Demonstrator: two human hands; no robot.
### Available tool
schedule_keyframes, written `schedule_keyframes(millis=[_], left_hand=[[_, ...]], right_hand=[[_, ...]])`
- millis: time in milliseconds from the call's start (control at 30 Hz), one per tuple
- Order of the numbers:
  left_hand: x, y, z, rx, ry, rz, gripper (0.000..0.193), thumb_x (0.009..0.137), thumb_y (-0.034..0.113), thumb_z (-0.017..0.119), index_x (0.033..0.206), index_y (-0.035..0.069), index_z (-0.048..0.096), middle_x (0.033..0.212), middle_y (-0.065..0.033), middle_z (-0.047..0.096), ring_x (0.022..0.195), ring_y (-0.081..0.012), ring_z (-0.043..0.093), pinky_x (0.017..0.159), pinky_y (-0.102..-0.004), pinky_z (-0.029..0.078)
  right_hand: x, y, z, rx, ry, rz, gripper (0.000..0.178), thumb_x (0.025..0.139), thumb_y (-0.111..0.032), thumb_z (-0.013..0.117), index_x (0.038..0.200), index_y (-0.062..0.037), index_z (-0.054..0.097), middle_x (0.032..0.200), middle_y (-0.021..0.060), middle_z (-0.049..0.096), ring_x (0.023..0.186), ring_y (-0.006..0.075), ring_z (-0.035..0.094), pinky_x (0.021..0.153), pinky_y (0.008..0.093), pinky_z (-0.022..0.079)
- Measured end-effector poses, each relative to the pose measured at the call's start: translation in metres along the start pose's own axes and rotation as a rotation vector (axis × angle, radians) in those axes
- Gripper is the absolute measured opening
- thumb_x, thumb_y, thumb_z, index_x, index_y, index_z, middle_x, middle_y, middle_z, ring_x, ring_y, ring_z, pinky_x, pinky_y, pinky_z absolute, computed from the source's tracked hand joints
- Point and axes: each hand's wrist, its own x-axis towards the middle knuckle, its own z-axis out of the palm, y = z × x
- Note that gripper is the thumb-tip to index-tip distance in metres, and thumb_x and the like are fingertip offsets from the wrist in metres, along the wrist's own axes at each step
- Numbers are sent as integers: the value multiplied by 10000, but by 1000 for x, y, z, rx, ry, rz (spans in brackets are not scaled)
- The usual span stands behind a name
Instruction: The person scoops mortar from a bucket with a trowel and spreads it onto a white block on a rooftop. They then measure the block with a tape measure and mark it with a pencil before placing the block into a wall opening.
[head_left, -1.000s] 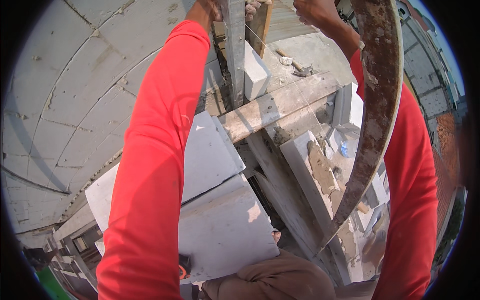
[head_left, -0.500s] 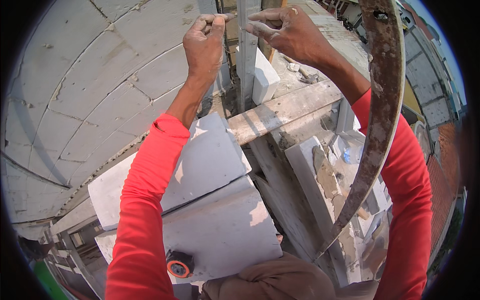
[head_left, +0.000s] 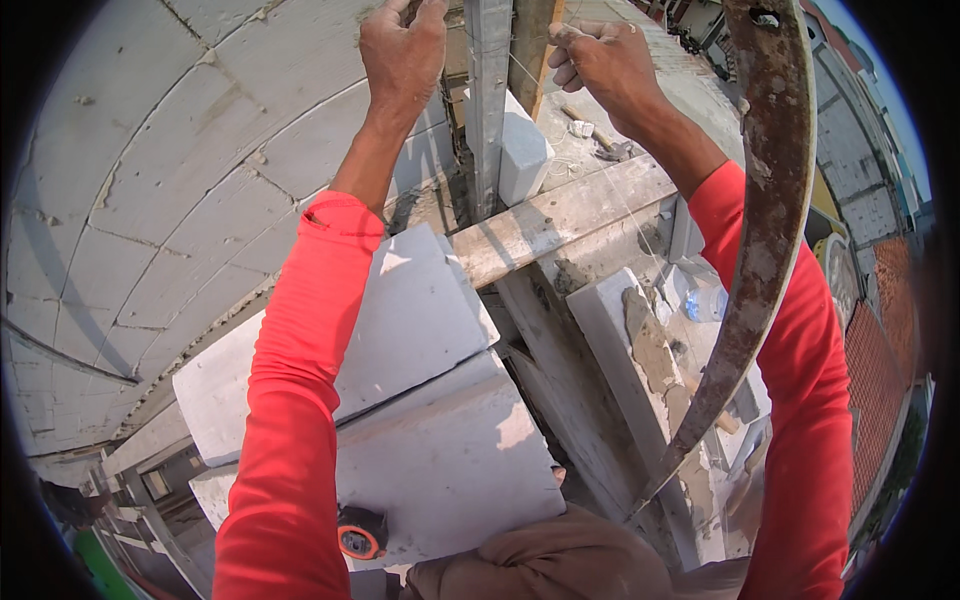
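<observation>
A grey metal post (head_left: 488, 110) stands upright at the top middle, between my hands. To its left my left hand (head_left: 404, 50) is raised with curled fingers, partly cut off by the upper edge; what it pinches, if anything, is hidden. On the post's right, apart from it, my right hand (head_left: 605, 68) is closed, thumb against the fingers, on a thin pale string. A length of the string (head_left: 628, 208) runs down below that hand, across a wooden plank (head_left: 570, 220). Behind the post sits a white block (head_left: 523, 155).
Large white blocks (head_left: 430, 460) lie in front of me, with an orange-and-black tape measure (head_left: 361, 533) on them. A rusty curved metal bar (head_left: 770, 180) crosses the right side. A block wall (head_left: 200, 150) rises at left. A hammer (head_left: 606, 142) and plastic bottle (head_left: 706, 303) lie beyond.
My right hand has moved right and slightly down, away from the post, its fingers curling in. My left hand has risen toward the upper edge. The string below the right hand now shows.
</observation>
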Motion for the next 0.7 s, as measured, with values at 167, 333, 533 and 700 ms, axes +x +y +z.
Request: schedule_keyframes(millis=[167,333,533,700], left_hand=[[67,-33,7,-487,-476,-558,163,1031,155,626,1024,28,729,1032,-73,752,950,-228,708,835,-374,553],[77,-55,14,-628,-454,-640,166,1032,151,634,1055,20,734,1083,-68,758,1010,-228,709,893,-366,543],[57,-62,-1,-721,-183,-606,176,1034,146,642,1094,11,739,1144,-62,765,1083,-228,710,962,-356,530],[-23,-34,-13,-635,-46,-452,175,1047,135,626,1121,10,723,1143,-67,743,1085,-217,692,946,-370,528]], right_hand=[[65,21,7,106,-231,44,292,1041,-274,668,1019,8,741,854,97,692,733,169,654,649,330,554],[90,15,17,-14,-268,30,286,1039,-273,668,1028,4,739,866,94,688,745,169,649,665,333,553],[67,-12,9,-117,-236,-67,279,1038,-272,669,1037,-1,735,880,89,684,759,169,643,685,337,552],[27,-31,0,-221,-267,-241,273,1037,-271,669,1046,-5,732,891,86,681,770,169,638,701,340,551]])
